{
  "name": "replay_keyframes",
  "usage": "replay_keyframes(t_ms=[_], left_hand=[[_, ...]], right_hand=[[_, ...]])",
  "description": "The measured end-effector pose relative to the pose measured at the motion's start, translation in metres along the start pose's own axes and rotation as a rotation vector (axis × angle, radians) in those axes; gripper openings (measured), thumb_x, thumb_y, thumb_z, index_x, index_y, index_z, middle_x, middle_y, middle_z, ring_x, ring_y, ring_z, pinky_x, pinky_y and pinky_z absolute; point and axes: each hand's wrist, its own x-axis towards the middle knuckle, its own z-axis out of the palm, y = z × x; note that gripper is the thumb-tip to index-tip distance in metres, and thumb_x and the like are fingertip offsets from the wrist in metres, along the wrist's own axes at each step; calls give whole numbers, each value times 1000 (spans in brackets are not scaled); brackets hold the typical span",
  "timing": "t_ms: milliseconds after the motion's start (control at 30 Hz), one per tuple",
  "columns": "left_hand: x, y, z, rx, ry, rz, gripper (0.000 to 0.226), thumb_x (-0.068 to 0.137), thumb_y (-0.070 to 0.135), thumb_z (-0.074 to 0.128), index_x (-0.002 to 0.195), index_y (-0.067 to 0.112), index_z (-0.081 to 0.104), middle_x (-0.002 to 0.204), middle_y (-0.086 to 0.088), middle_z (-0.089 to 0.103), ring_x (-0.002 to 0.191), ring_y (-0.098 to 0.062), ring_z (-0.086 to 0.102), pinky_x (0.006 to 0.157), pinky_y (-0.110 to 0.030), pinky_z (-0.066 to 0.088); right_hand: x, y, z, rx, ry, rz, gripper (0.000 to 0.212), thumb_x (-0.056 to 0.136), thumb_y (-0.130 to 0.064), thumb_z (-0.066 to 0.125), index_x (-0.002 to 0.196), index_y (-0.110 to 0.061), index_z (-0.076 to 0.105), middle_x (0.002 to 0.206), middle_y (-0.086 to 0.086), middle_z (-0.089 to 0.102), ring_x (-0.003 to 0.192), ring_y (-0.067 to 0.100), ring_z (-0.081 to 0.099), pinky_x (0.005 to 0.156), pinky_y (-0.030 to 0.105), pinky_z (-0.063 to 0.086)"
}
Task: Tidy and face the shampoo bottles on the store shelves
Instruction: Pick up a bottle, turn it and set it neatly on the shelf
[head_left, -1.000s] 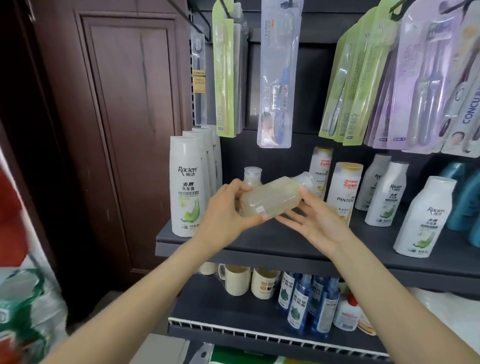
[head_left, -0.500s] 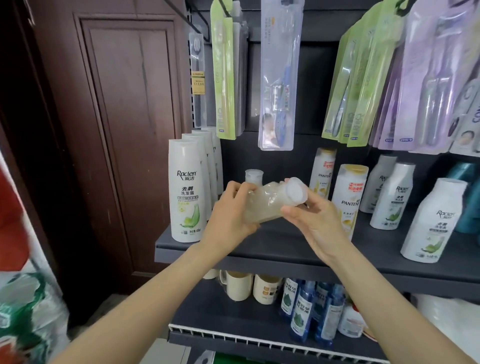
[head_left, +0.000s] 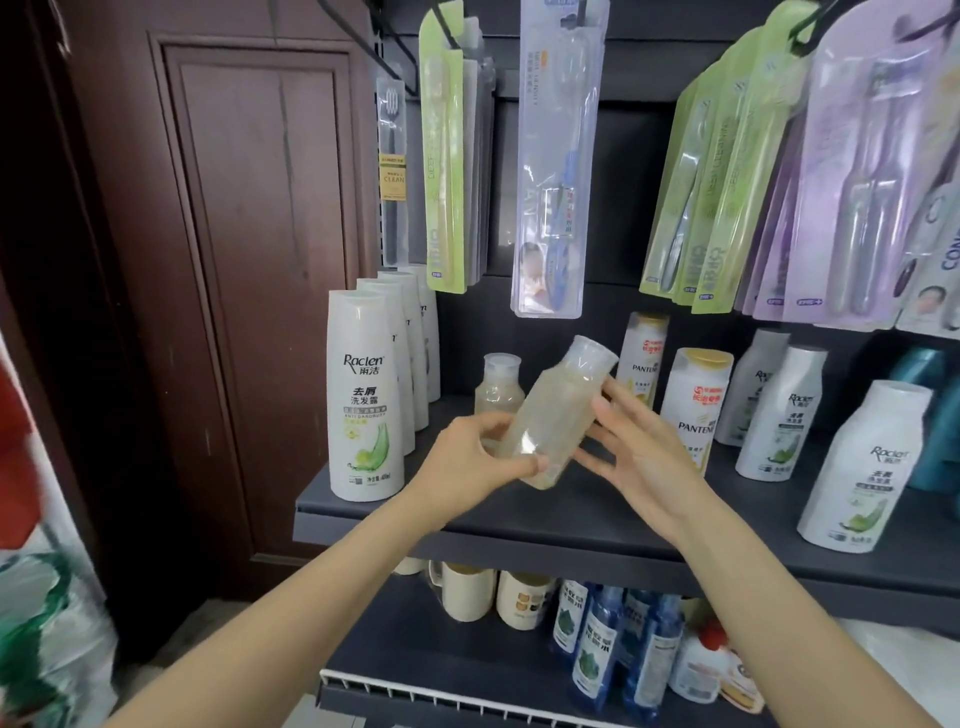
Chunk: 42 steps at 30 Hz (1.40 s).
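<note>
Soft, even light falls from in front, bright on the white bottles (head_left: 363, 395) and dim in the shelf recess behind them. Glare streaks the hanging toothbrush packs (head_left: 556, 156). The wide lens bends the door (head_left: 249, 260) and smears the bag (head_left: 47, 623) at the left edge.
</note>
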Motion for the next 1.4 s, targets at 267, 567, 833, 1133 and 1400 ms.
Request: replay_keyframes(t_ms=[267,567,833,1133,1400], left_hand=[[20,0,-5,-115,-86,-144,46,79,26,73,121,12,60,110,1,67,102,-10,62,87,-31,54],[67,-9,-6,282,346,74,40,90,14,58,128,17,49,128,-8,48,112,-18,51,89,-16,32],[90,-25,-6,335,275,86,42,88,15,62,129,23,55,112,-9,58,100,-23,59,89,-30,46],[90,-25,-7,355,281,96,42,87,19,63,128,25,55,112,-9,59,100,-23,60,89,-40,49],[92,-26,-9,362,264,83,42,86,18,64,126,26,56,112,-7,60,100,-23,60,90,-42,48]], right_hand=[[16,-1,-2,-148,206,-71,48,81,-11,70,123,-28,55,109,3,68,102,16,66,75,35,58],[74,25,-4,-657,380,-130,62,76,-13,77,132,-13,51,117,3,62,104,15,56,90,31,47],[97,61,-22,-818,416,-81,71,72,-29,80,134,-17,48,123,9,55,116,22,51,101,42,44],[91,61,-31,-714,239,-2,73,76,-13,77,139,-19,39,128,6,56,112,20,56,97,40,48],[123,59,-18,-864,261,114,77,77,-25,76,138,-17,30,130,12,50,113,27,53,93,40,48]])
